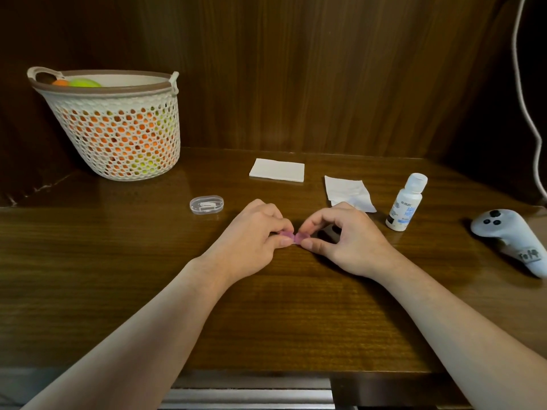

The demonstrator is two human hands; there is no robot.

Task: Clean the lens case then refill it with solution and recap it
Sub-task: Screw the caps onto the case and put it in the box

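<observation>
A small pink lens case (295, 237) lies on the wooden desk (266, 306) between my two hands. My left hand (251, 241) pinches its left half with thumb and curled fingers. The right half is pinched by my right hand (343, 241). Most of the case is hidden under the fingers, so I cannot tell whether the caps are on. A white solution bottle (405, 202) with its cap on stands upright to the right of my right hand. A crumpled white tissue (349, 192) lies behind my right hand, and a folded tissue (277, 170) sits farther back.
A clear oval plastic box (206, 205) lies left of my left hand. A perforated white basket (112, 122) holding orange and green balls stands at the back left. A white handheld controller (512, 241) rests at the right edge. A white cable (529, 113) hangs down at the far right.
</observation>
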